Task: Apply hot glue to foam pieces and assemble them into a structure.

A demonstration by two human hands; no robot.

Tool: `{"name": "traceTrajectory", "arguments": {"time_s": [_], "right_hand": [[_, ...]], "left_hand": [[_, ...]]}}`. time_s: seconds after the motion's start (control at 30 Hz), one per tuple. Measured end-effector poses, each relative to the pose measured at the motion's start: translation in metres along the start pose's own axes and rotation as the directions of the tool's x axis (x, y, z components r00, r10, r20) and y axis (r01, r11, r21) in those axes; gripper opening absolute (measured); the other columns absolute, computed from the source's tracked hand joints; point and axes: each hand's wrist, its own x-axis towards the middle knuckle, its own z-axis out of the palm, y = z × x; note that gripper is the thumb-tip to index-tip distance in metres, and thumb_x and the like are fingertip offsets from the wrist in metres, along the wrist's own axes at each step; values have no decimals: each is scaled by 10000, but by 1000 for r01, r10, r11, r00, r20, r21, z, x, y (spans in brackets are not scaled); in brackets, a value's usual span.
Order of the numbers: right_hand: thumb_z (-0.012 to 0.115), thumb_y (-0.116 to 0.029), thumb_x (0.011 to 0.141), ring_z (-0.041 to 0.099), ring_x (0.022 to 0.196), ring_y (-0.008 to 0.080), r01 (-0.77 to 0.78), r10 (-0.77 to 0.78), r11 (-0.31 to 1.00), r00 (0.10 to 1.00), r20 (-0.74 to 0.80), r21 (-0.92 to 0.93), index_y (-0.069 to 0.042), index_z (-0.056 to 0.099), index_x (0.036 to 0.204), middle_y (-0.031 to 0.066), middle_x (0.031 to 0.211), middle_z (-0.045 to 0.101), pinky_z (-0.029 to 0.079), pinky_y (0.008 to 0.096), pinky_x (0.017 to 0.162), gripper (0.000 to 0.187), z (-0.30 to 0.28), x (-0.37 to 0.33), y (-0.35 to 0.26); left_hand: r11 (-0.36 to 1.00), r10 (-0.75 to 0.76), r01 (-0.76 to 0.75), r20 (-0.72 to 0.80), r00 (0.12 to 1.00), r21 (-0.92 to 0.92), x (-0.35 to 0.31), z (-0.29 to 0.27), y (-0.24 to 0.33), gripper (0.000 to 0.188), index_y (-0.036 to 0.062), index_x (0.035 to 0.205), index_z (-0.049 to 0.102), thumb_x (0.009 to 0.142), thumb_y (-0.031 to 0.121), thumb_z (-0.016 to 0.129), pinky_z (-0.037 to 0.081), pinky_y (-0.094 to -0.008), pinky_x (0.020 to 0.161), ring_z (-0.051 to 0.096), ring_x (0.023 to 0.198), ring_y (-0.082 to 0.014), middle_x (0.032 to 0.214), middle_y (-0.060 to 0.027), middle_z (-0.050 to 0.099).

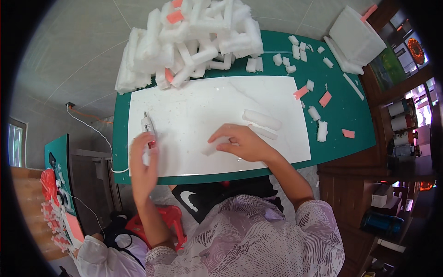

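Note:
My left hand (144, 161), blurred, is at a slim white hand tool (147, 123) with a dark pointed tip. Its fingers lie over the tool's body, but whether they grip it cannot be made out. Over the middle of the white board (184, 106), my right hand (247, 144) pinches a small white foam piece (213, 147), smeared by motion, between thumb and fingers. Just beyond that hand, a thick white foam strip (262, 118) and a thinner strip (264, 132) lie side by side on the board.
A tall stack of white foam bars (198, 30) rises at the back. Foam scraps (322, 131) and pink pieces (325, 99) lie on the green mat (344, 117). A foam block (355, 37) stands far right. A white cord (104, 138) runs at left; behind a red stool (170, 221) sits another person (108, 254).

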Motion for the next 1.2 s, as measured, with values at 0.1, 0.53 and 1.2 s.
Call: {"name": "traceTrajectory", "arguments": {"time_s": [0.1,0.53,1.2], "right_hand": [[713,-61,892,651,987,229,149,-143,985,987,72,-92,-103,734,1138,60,1128,661,528,341,851,251,-7,-22,-5],[696,-25,883,633,981,232,79,-70,989,995,75,-127,-181,771,1110,64,1086,604,528,346,856,285,-36,-61,-19],[771,2,822,561,856,89,-79,14,991,858,-514,-105,-37,722,1007,49,1071,667,424,216,678,195,-87,-110,-3]], "left_hand": [[951,134,15,453,881,-309,11,42,22,394,17,1329,565,948,101,623,430,-355,1032,595,1168,-235,1256,-117,638],[854,370,132,765,527,-504,64,101,58,669,53,1407,511,808,70,810,470,-365,1003,681,1070,-205,1089,-79,737],[838,267,129,605,750,-530,105,136,52,525,24,1311,617,810,-7,769,498,-308,968,619,1068,-153,1208,-83,645]]}}
